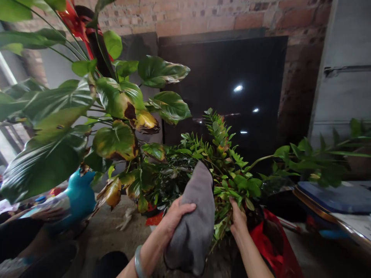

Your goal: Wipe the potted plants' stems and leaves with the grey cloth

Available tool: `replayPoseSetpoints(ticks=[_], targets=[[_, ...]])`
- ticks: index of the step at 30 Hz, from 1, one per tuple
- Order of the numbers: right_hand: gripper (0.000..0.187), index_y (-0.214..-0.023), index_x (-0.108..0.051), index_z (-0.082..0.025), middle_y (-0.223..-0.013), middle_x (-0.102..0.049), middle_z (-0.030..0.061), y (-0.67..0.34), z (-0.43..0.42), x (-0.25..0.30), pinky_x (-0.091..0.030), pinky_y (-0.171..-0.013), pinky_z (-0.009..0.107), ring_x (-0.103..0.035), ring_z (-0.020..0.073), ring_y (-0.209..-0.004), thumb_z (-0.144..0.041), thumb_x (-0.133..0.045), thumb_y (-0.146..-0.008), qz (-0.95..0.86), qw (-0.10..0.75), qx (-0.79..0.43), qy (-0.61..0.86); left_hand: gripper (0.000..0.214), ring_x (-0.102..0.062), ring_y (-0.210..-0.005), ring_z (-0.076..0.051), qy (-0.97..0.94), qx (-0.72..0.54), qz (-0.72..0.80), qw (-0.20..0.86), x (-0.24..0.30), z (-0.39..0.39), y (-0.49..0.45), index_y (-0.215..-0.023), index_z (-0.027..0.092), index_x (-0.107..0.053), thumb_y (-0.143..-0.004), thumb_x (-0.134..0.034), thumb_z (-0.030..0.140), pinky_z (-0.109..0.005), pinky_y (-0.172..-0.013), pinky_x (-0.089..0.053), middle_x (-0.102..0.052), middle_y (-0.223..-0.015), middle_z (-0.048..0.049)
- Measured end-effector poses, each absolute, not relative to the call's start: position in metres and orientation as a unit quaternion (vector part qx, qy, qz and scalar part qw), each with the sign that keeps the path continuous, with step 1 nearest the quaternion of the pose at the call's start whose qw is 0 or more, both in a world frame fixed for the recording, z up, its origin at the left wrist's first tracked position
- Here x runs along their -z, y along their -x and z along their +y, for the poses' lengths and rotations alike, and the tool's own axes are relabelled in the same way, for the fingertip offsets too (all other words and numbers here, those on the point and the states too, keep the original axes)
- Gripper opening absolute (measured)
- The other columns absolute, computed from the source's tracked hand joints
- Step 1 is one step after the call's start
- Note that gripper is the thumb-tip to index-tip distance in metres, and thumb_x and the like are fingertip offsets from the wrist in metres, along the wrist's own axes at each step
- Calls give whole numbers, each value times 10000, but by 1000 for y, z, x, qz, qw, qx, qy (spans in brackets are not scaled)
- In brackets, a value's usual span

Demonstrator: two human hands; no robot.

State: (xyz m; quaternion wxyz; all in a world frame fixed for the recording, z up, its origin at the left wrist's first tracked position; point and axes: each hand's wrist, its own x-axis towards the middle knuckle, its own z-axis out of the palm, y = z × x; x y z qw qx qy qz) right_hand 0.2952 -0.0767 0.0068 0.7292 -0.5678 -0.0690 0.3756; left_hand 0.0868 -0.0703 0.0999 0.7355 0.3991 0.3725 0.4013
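A grey cloth (193,224) hangs bunched from my left hand (175,216), whose thumb lies across its front. A pale bangle circles that wrist. My right hand (238,218) reaches into the lower leaves of a bushy green potted plant (226,181). Its fingers are partly hidden among the foliage, so what they touch is unclear. Behind the cloth, darker leaves crowd together. Red wrapping (275,243) shows just right of my right forearm.
A tall broad-leaved plant (116,139) with browned leaf edges leans in from the left. Beyond it are a turquoise object (79,195) and another person's hand (50,212). A dark glossy panel (220,81) stands against the brick wall. At right sits a blue-topped surface (333,197).
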Motion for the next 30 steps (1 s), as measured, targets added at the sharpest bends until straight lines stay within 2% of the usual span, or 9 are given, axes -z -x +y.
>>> replayPoseSetpoints(ticks=[2, 5, 9, 12, 16, 19, 24, 27, 30], targets=[[422, -709, -628, -184, -535, -668, 61, -289, -80, -10, -513, -488, 402, -670, 317, -597, -546, -710, -509, -54, 707, -441, 551, 220, -615, -545, -181, -424, -334, 382, 750, -88, -73, -87, -748, 98, -702, -529, -689, 119, -251, -538, -481, -694, -602, -44], [385, -704, -627, -185, -547, -680, 58, -285, -83, -17, -521, -513, 408, -674, 309, -613, -509, -722, -518, -37, 696, -494, 519, 290, -637, -599, -213, -422, -299, 353, 780, -90, -77, -72, -818, 97, -709, -536, -724, 162, -291, -591, -508, -711, -665, -65], [362, -733, -602, -217, -514, -669, 3, -284, -84, -26, -529, -559, 399, -677, 288, -628, -436, -758, -491, -7, 713, -486, 505, 364, -645, -690, -231, -406, -386, 344, 754, -126, -67, -63, -925, 155, -694, -584, -751, 270, -327, -674, -526, -712, -758, -61], [382, -762, -596, -227, -543, -685, 1, -282, -84, -29, -531, -586, 399, -682, 289, -667, -421, -767, -480, -2, 721, -480, 499, 377, -630, -703, -220, -418, -425, 378, 708, -133, -57, -73, -897, 170, -693, -548, -769, 289, -310, -689, -517, -697, -735, -44], [402, -794, -617, -216, -621, -713, 21, -279, -85, -28, -532, -590, 385, -686, 289, -716, -444, -754, -492, -20, 727, -481, 489, 313, -602, -612, -211, -460, -323, 404, 722, -96, -63, -81, -718, 165, -699, -433, -798, 251, -303, -623, -489, -682, -648, -31], [376, -762, -621, -209, -582, -697, 18, -281, -85, -23, -528, -559, 362, -684, 279, -690, -437, -759, -497, -30, 720, -482, 499, 336, -608, -617, -215, -481, -266, 366, 751, -83, -73, -72, -740, 171, -708, -425, -793, 255, -294, -598, -482, -691, -660, -35], [358, -684, -597, -200, -445, -622, -5, -283, -85, -21, -503, -457, 333, -661, 261, -557, -443, -778, -493, -32, 701, -479, 527, 411, -614, -607, -200, -465, -366, 331, 735, -123, -61, -66, -850, 171, -692, -464, -791, 272, -294, -606, -500, -693, -719, -55], [408, -718, -606, -193, -518, -668, 18, -280, -84, -24, -508, -445, 336, -675, 274, -601, -454, -789, -464, -43, 710, -486, 508, 351, -606, -609, -192, -425, -421, 358, 717, -125, -53, -78, -796, 185, -687, -474, -789, 282, -282, -600, -497, -690, -713, -56], [453, -774, -619, -193, -651, -721, 35, -277, -83, -26, -536, -495, 333, -693, 283, -726, -423, -805, -431, -50, 729, -479, 486, 349, -612, -597, -198, -421, -353, 387, 740, -98, -66, -85, -762, 167, -691, -432, -779, 239, -293, -593, -496, -695, -673, -46]])
